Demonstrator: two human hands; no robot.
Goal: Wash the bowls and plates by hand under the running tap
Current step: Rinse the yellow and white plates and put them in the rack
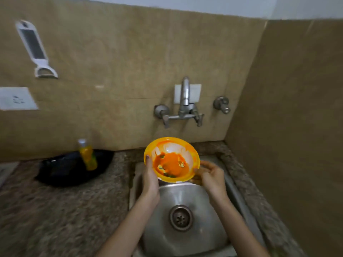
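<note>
A yellow-rimmed bowl (171, 159) with a white inside, smeared with orange sauce and green bits, is held tilted toward me above the steel sink (185, 236). My left hand (150, 180) grips its left rim, thumb over the edge. My right hand (211, 176) holds the right rim from below. The wall tap (184, 93) sits above the bowl; no water stream is visible.
A black pan (61, 169) lies on the granite counter to the left, with a bottle of orange liquid (87, 154) standing at it. Two valve handles (221, 104) flank the tap. A white grater (35, 49) hangs on the wall. The sink drain (181, 217) is uncovered.
</note>
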